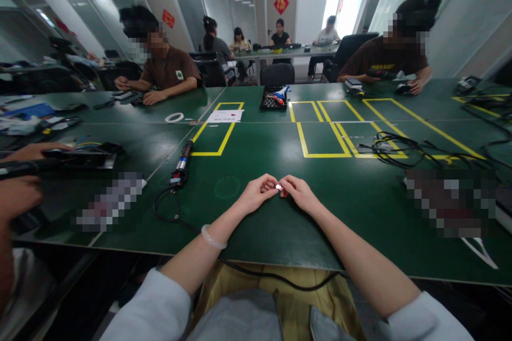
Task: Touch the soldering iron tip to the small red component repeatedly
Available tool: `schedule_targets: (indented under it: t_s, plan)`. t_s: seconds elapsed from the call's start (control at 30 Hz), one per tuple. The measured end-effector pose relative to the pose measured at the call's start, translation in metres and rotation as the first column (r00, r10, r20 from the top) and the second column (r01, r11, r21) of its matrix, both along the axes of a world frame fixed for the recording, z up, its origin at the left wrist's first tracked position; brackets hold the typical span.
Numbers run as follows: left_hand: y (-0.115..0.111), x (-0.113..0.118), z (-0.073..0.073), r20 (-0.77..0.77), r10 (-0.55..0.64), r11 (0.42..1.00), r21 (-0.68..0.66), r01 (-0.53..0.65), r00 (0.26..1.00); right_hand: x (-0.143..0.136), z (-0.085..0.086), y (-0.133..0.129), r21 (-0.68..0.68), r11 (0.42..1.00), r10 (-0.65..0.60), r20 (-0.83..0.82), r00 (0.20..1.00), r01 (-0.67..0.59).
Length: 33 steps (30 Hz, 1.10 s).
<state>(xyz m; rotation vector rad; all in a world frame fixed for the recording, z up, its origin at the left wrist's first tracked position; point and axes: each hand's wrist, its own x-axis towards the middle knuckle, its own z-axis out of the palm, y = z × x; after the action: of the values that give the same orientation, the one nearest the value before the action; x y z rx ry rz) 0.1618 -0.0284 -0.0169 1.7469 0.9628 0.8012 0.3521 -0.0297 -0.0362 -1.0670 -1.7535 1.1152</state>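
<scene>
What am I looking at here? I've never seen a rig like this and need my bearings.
No machine here: these are a person's bare hands, seen from a camera on their head looking forward and down. The left hand and right hand hold a small shiny piece between their fingers; it's too small to identify. On the green table lie a corded tool, a black tray, a white sheet and yellow tape outlines.
</scene>
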Motion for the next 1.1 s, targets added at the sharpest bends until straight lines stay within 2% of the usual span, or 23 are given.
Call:
schedule_targets:
  t_s: [0.13,0.37,0.47,0.57,0.63,0.67,0.77,0.83,0.87,0.93,1.1]
  plan:
    - [0.001,-0.001,0.001,0.001,0.029,0.999,0.035,-0.029,1.0,-0.001,-0.002,-0.001,0.015,1.0,0.003,-0.104,0.995,-0.002]
    - [0.001,-0.001,0.001,-0.031,0.037,0.998,0.045,-0.035,0.999,-0.001,0.001,-0.003,0.103,0.995,0.003,-0.003,1.0,-0.003]
    - [0.005,-0.009,0.009,-0.067,0.074,0.992,0.111,-0.067,0.995,0.001,0.003,-0.002,0.097,0.995,-0.027,0.041,0.999,0.023]
    - [0.013,-0.037,0.024,-0.132,0.217,0.948,0.265,-0.177,0.967,0.004,0.003,-0.001,0.088,0.994,-0.064,0.066,0.996,0.058]
    - [0.02,-0.067,0.033,-0.261,0.37,0.88,0.405,-0.247,0.892,0.005,0.002,-0.001,0.087,0.994,-0.081,0.078,0.994,0.074]
    - [0.022,-0.084,0.036,-0.353,0.463,0.835,0.481,-0.267,0.813,0.006,0.001,0.0,0.085,0.994,-0.083,0.084,0.993,0.076]
    - [0.028,-0.14,0.038,-0.573,0.697,0.709,0.641,-0.294,0.432,0.005,-0.001,0.001,0.067,0.996,-0.069,0.089,0.994,0.063]
    - [0.029,-0.174,0.034,-0.659,0.72,0.689,0.644,-0.332,0.216,0.005,-0.002,0.002,0.055,0.997,-0.062,0.079,0.995,0.058]
    - [0.029,-0.189,0.032,-0.703,0.695,0.702,0.617,-0.357,0.152,0.004,-0.002,0.002,0.051,0.997,-0.061,0.076,0.995,0.057]
    - [0.029,-0.214,0.028,-0.775,0.625,0.74,0.546,-0.393,0.1,0.003,-0.002,0.001,0.045,0.997,-0.058,0.074,0.996,0.055]
    - [0.031,-0.25,0.022,-0.831,0.547,0.789,0.47,-0.395,0.104,0.002,-0.001,0.0,0.044,0.998,-0.045,0.073,0.996,0.042]
